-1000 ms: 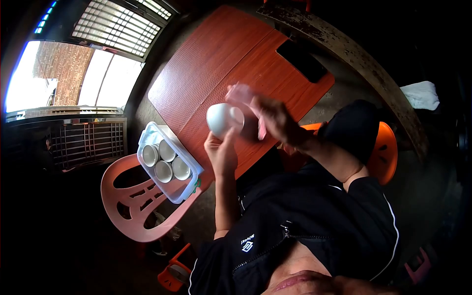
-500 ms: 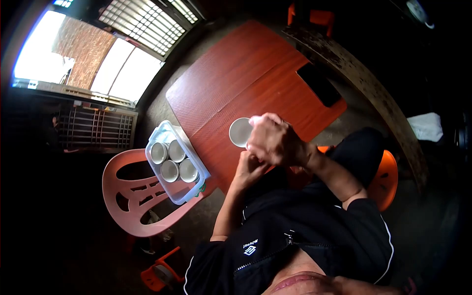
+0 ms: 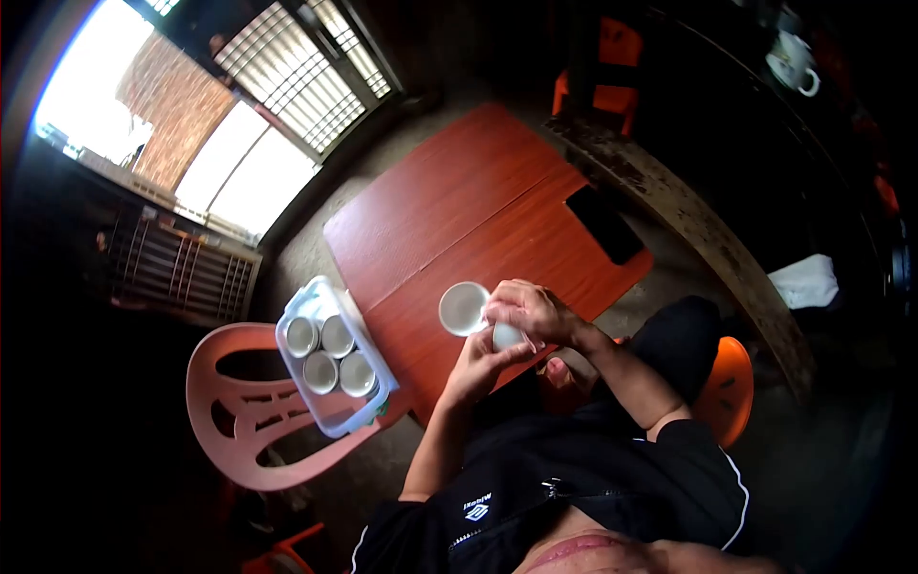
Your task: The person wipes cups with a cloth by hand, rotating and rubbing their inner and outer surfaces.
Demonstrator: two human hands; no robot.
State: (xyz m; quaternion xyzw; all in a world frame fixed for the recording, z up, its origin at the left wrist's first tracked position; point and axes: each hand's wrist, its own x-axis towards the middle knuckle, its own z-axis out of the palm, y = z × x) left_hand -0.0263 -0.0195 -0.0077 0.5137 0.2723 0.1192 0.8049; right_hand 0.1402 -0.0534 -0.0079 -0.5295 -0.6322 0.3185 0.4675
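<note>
Just in front of me, a white cup (image 3: 463, 309) stands mouth up on the red-brown table (image 3: 430, 225), close beside my fingers. My left hand (image 3: 478, 365) is curled around a pale, rounded object (image 3: 508, 336) that looks like another white cup. My right hand (image 3: 531, 312) covers its top from above, fingers bent over it, so most of its shape is hidden. Both hands are together near the table's front edge. Left of the table, a clear plastic bin (image 3: 342, 421) holds several white cups (image 3: 321, 372), mouths up.
The bin rests on a pink plastic chair (image 3: 225, 426). A flat black rectangle (image 3: 604, 225) lies at the table's right side. Beyond it runs a worn wooden bench (image 3: 712, 239) with a white cloth (image 3: 805, 282) near it. An orange chair (image 3: 617, 48) and a white teapot (image 3: 794, 65) are farther back.
The view has tilted, shifting the table and bin lower. My hands have turned, so the pale object between them now shows. The cup on the table appears to have stayed in place.
</note>
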